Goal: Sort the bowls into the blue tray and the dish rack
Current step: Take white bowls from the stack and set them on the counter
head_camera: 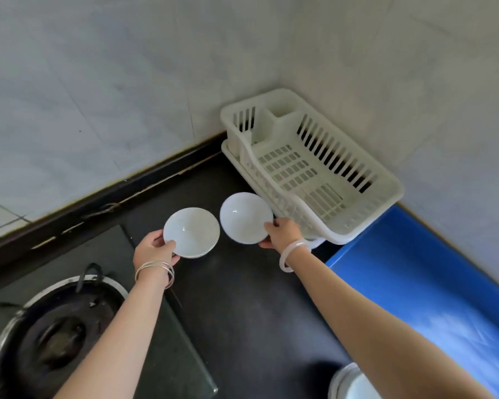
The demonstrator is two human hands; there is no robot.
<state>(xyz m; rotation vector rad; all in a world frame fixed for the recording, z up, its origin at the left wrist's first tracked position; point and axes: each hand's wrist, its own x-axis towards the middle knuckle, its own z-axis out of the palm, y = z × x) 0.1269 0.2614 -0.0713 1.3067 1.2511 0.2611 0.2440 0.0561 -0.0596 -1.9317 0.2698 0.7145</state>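
Note:
Two white bowls are held above the black counter (242, 298). My left hand (153, 249) pinches the near rim of the left bowl (192, 231), thumb inside. It looks like a stack of bowls, though I cannot tell how many. My right hand (281, 233) grips the right rim of the other bowl (245, 217), which is tilted toward me. The cream dish rack (386, 191) stands empty in the corner, just right of that bowl. The blue tray (415, 269) lies along the right wall, nothing visible in it.
A gas stove with a black burner (55, 338) and a glass top sits at the lower left. A white round object (355, 384) shows at the bottom edge near the tray. Tiled walls close the corner behind the rack.

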